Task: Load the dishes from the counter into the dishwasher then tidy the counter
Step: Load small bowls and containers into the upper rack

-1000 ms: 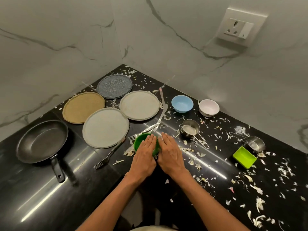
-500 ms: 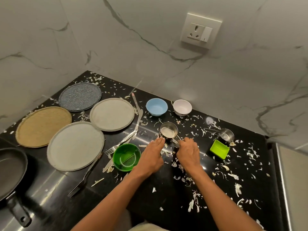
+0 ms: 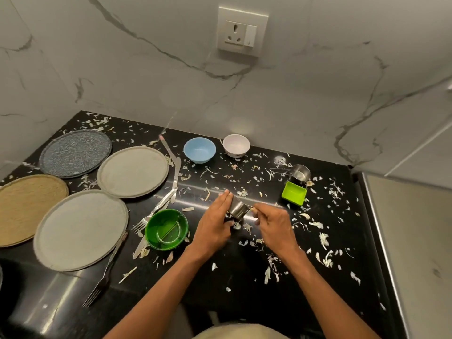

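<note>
You have four plates (image 3: pixel 132 171), three bowls (image 3: pixel 199 150), two steel cups (image 3: pixel 300 172), two forks (image 3: pixel 102 282), one green tray (image 3: pixel 293 193).

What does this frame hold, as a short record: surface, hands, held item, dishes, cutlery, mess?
surface: black polished counter in a marble-walled corner
left hand: steadies the small steel measuring cup
right hand: pinches the cup's handle
cup state: tilted, between both hands
plates: speckled blue-grey plate, tan plate, two pale grey plates
bowls: green round bowl, light blue bowl, white bowl, lime square dish
cutlery: forks, knives
mess: pale vegetable scraps scattered
</note>
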The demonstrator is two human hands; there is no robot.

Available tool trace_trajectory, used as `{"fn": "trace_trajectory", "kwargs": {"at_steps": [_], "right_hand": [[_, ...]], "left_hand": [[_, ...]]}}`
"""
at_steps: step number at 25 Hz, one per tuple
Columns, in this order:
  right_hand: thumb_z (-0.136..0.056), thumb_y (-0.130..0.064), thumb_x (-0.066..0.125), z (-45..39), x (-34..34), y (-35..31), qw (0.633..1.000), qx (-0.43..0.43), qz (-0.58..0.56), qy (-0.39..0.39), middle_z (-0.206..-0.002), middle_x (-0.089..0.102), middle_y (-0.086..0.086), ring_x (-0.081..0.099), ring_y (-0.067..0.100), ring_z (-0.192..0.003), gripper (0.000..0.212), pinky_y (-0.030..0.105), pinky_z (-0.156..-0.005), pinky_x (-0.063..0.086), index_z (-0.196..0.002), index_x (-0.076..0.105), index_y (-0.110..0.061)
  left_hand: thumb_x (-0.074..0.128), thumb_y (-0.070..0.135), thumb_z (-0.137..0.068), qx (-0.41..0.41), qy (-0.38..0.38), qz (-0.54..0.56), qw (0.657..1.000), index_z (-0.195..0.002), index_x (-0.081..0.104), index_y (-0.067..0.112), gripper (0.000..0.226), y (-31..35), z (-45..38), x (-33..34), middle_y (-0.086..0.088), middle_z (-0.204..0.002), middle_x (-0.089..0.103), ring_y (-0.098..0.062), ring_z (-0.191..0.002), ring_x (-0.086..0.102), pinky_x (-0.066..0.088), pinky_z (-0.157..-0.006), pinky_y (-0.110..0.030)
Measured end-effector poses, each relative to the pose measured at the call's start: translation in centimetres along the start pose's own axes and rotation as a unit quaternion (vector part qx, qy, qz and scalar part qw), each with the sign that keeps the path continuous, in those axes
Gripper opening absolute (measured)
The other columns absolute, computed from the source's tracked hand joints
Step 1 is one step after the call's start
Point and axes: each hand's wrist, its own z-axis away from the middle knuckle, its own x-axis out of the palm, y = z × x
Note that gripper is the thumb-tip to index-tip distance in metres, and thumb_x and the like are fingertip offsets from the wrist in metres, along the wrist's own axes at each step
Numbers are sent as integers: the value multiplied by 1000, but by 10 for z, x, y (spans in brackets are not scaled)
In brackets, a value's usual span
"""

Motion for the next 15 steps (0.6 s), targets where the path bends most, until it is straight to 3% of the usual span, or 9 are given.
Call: {"fn": "trace_trajectory", "kwargs": {"at_steps": [3, 8, 11, 15], "right_hand": [[-98, -6, 60, 26, -25, 2, 985, 108, -136, -9, -70, 71, 2, 68, 10, -58, 19, 29, -52, 55, -91, 76, -15], [-99, -7, 59, 71, -63, 21, 919, 255, -300, -4, -74, 71, 21, 64, 29, -58, 20, 26, -48, 50, -89, 74, -14], [-97, -10, 63, 110, -87, 38, 899, 284, -326, 68, -75, 73, 19, 67, 30, -60, 11, 28, -51, 52, -92, 73, -6], [-90, -12, 73, 169, -108, 59, 865, 307, -329, 222, -79, 75, 13, 70, 23, -68, 9, 30, -60, 56, -99, 71, -8]], "left_hand": [[80, 12, -77, 31, -12, 12, 999, -156, 27, 19, 94, 16, 9, 13, 2, -161, 26, -9, -150, 18, 15, -122, -23], [87, 16, -67, 72, -55, 43, 995, -153, 34, 20, 101, 49, 24, 43, 1, -160, 27, -10, -148, 23, 17, -119, -18], [89, 21, -64, 84, -69, 62, 992, -148, 44, 14, 96, 78, 39, 71, -3, -153, 43, -14, -143, 36, 28, -117, -23], [92, 27, -61, 81, -107, 69, 989, -145, 48, 11, 96, 133, 57, 111, -5, -148, 50, -16, -139, 42, 29, -115, -22]]}}
